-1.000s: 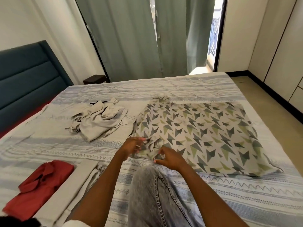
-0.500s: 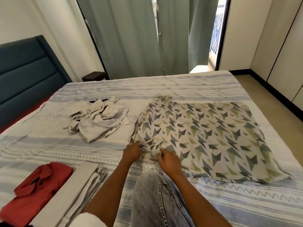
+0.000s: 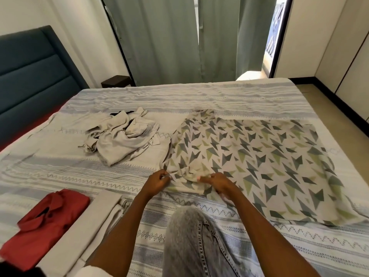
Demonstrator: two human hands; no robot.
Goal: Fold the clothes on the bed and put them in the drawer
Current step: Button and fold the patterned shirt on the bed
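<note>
Since earlier, bunched corner flattened | my left hand (image 3: 158, 179) and right hand (image 3: 218, 182) pinch patterned garment (image 3: 249, 162) at 6 o'clock hem | thin, limp, light; I hold corners.

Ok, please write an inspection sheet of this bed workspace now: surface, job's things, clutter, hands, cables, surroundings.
Surface: striped grey-white bedspread, wrinkled.
Job's things: triangle-patterned cloth spread flat; crumpled beige garment unfolded; folded red shirt beside folded beige piece.
Clutter: nothing seen.
Hands: left hand and right hand pinch the patterned cloth's near edge.
Cables: nothing seen.
Surroundings: teal padded headboard, grey-green curtains, white wardrobe doors.
</note>
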